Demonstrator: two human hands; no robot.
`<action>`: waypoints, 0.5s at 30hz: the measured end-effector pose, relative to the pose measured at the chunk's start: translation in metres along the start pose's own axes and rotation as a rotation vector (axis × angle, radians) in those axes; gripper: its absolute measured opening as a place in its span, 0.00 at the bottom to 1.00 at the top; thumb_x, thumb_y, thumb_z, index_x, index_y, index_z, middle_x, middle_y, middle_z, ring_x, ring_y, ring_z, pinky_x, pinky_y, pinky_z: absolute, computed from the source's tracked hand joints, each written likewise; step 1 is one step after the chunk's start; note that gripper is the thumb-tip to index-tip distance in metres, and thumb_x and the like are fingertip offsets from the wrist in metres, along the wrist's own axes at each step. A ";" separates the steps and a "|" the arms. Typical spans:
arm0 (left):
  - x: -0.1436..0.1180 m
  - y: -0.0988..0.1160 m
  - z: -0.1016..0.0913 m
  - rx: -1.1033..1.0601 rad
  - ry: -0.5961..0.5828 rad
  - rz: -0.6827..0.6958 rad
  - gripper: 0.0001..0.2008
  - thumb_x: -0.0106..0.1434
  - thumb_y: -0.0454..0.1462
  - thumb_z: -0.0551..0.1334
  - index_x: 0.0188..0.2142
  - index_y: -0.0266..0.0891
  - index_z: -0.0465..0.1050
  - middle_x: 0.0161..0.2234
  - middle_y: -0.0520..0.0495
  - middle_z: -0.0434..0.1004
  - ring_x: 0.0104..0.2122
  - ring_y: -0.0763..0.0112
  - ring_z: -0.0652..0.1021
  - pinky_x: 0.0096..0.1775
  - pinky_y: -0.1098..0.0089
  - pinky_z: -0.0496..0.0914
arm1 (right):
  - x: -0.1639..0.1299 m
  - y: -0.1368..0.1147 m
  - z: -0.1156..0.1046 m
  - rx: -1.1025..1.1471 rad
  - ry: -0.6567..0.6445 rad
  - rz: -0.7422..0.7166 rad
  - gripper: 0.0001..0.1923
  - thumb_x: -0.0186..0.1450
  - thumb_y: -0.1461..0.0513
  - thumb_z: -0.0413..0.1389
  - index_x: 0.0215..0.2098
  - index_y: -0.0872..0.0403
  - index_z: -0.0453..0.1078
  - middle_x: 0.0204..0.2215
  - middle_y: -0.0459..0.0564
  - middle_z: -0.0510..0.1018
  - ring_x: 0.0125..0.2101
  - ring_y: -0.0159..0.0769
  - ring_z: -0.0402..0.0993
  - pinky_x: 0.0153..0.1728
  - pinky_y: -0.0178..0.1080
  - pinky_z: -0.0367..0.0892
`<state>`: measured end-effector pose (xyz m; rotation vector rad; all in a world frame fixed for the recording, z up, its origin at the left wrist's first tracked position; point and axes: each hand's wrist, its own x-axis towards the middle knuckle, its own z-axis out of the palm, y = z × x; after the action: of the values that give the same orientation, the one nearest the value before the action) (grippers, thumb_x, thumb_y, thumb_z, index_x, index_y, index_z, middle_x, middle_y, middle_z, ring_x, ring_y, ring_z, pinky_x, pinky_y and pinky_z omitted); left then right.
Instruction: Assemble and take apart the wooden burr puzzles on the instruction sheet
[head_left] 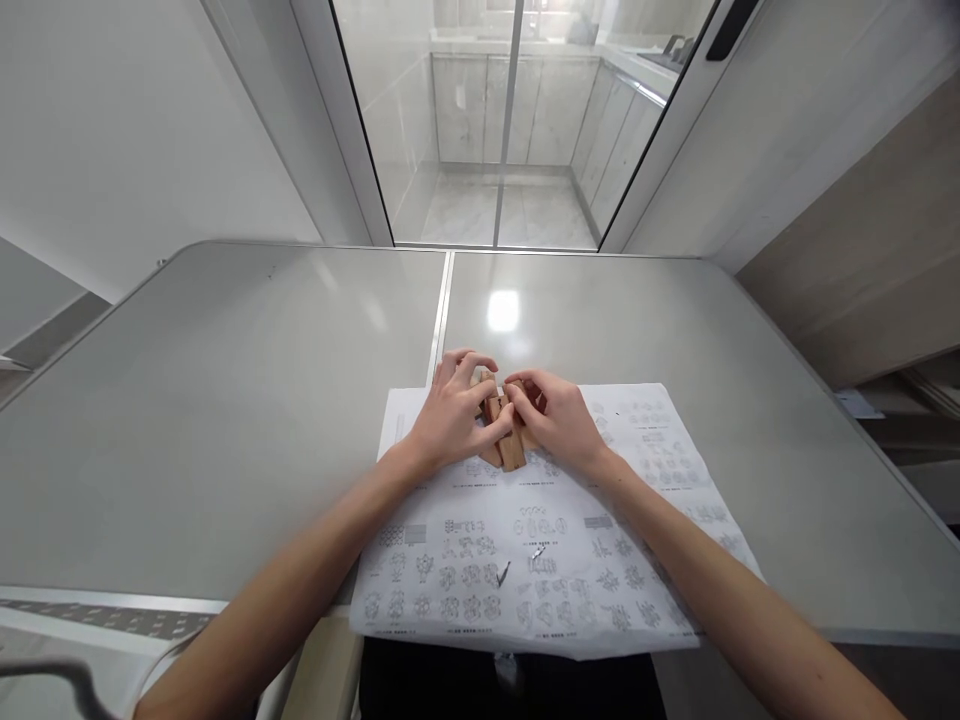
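Between my two hands is a cluster of wooden puzzle pieces (512,450), light brown, lying on a printed instruction sheet (420,610). My left hand (457,405) bends over the cluster from the left, its thumb and fingers closed on the wood. From the right, my right hand (555,412) pinches a piece at the cluster's upper right side. The fingers cover much of the wood, so how the pieces fit together is partly hidden. Rows of small line drawings fill the sheet.
A grey table (225,420) with a metal seam (442,310) spreads around the sheet. Two small dark slivers (503,574) lie on the paper near me. Beyond the table's far edge stands a glass sliding door (469,130). Wooden shelving (885,220) is at the right.
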<state>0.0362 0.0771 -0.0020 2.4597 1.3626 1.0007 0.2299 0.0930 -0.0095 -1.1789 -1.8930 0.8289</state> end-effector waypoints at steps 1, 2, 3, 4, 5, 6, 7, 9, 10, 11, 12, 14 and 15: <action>0.000 0.000 0.000 0.008 0.003 0.000 0.11 0.68 0.39 0.65 0.28 0.41 0.72 0.52 0.39 0.76 0.58 0.49 0.68 0.57 0.48 0.73 | 0.000 0.000 0.000 -0.004 0.003 -0.010 0.10 0.74 0.57 0.54 0.42 0.52 0.76 0.33 0.49 0.82 0.30 0.38 0.74 0.34 0.42 0.69; 0.000 0.001 0.000 0.014 0.007 -0.004 0.11 0.67 0.39 0.66 0.27 0.41 0.72 0.51 0.39 0.76 0.57 0.49 0.68 0.56 0.48 0.73 | 0.000 0.000 0.001 -0.010 0.006 -0.020 0.10 0.74 0.57 0.54 0.41 0.51 0.76 0.34 0.50 0.82 0.30 0.38 0.74 0.35 0.42 0.69; 0.000 0.001 0.000 0.020 0.010 -0.009 0.12 0.66 0.39 0.66 0.27 0.42 0.71 0.51 0.39 0.76 0.57 0.49 0.68 0.56 0.48 0.73 | 0.000 0.001 0.001 -0.017 0.010 -0.028 0.10 0.74 0.57 0.54 0.41 0.51 0.76 0.35 0.50 0.82 0.30 0.38 0.74 0.35 0.42 0.69; 0.000 0.001 0.000 0.025 0.015 -0.011 0.12 0.65 0.39 0.67 0.26 0.42 0.70 0.50 0.39 0.76 0.57 0.49 0.68 0.55 0.49 0.73 | 0.001 0.001 0.001 -0.025 0.015 -0.031 0.10 0.75 0.57 0.54 0.40 0.51 0.76 0.35 0.50 0.82 0.30 0.38 0.74 0.35 0.42 0.69; 0.000 0.001 0.000 0.030 0.022 -0.011 0.13 0.64 0.39 0.67 0.25 0.42 0.69 0.49 0.39 0.76 0.56 0.49 0.68 0.55 0.49 0.73 | 0.000 0.002 0.002 -0.035 0.020 -0.031 0.10 0.75 0.57 0.54 0.40 0.51 0.75 0.35 0.50 0.82 0.30 0.38 0.73 0.35 0.42 0.69; -0.001 0.001 0.000 0.035 0.029 -0.008 0.14 0.64 0.39 0.67 0.24 0.42 0.67 0.48 0.40 0.76 0.56 0.49 0.69 0.55 0.49 0.73 | 0.000 0.003 0.002 -0.047 0.026 -0.027 0.10 0.75 0.57 0.54 0.40 0.51 0.75 0.35 0.50 0.81 0.30 0.38 0.73 0.36 0.42 0.69; -0.001 0.001 0.000 0.039 0.035 -0.005 0.15 0.63 0.39 0.68 0.23 0.42 0.66 0.48 0.40 0.77 0.55 0.49 0.69 0.54 0.49 0.73 | 0.000 0.004 0.002 -0.058 0.032 -0.022 0.10 0.75 0.57 0.54 0.40 0.50 0.75 0.35 0.50 0.81 0.30 0.38 0.73 0.36 0.42 0.69; -0.001 0.001 0.000 0.047 0.043 -0.004 0.16 0.63 0.39 0.68 0.23 0.42 0.64 0.48 0.40 0.77 0.54 0.49 0.70 0.53 0.50 0.73 | -0.001 0.005 0.003 -0.074 0.039 -0.007 0.10 0.75 0.56 0.54 0.40 0.50 0.76 0.35 0.50 0.80 0.31 0.38 0.73 0.36 0.42 0.69; -0.001 0.001 0.000 0.053 0.045 -0.009 0.17 0.62 0.39 0.68 0.23 0.42 0.63 0.48 0.40 0.77 0.54 0.49 0.70 0.53 0.50 0.72 | -0.001 0.005 0.003 -0.079 0.040 0.000 0.11 0.75 0.56 0.54 0.40 0.50 0.76 0.36 0.50 0.80 0.31 0.39 0.73 0.35 0.43 0.69; -0.002 0.001 -0.001 0.060 0.046 -0.016 0.17 0.62 0.40 0.68 0.23 0.42 0.63 0.48 0.40 0.77 0.54 0.49 0.71 0.52 0.51 0.72 | -0.001 0.005 0.003 -0.082 0.040 0.009 0.11 0.75 0.56 0.54 0.40 0.50 0.76 0.36 0.50 0.80 0.31 0.39 0.73 0.35 0.43 0.69; -0.002 0.002 -0.001 0.068 0.049 -0.023 0.17 0.62 0.41 0.68 0.23 0.43 0.63 0.47 0.40 0.77 0.53 0.49 0.71 0.52 0.51 0.72 | -0.002 0.005 0.004 -0.085 0.041 0.017 0.11 0.75 0.55 0.54 0.40 0.50 0.76 0.36 0.50 0.80 0.31 0.39 0.74 0.35 0.43 0.69; -0.002 0.002 -0.002 0.082 0.054 -0.029 0.17 0.61 0.42 0.69 0.24 0.43 0.63 0.47 0.39 0.77 0.52 0.50 0.72 0.52 0.51 0.71 | -0.003 0.004 0.004 -0.089 0.043 0.030 0.11 0.75 0.55 0.54 0.40 0.50 0.76 0.36 0.50 0.80 0.30 0.38 0.74 0.35 0.42 0.69; -0.003 0.002 -0.003 0.087 0.057 -0.029 0.17 0.61 0.42 0.69 0.24 0.43 0.62 0.47 0.40 0.78 0.52 0.50 0.72 0.52 0.51 0.71 | -0.003 0.003 0.004 -0.092 0.043 0.034 0.12 0.75 0.55 0.54 0.40 0.50 0.76 0.37 0.50 0.80 0.30 0.38 0.74 0.35 0.42 0.69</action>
<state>0.0347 0.0735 -0.0004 2.4828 1.4853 1.0339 0.2289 0.0909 -0.0150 -1.2784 -1.8979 0.7358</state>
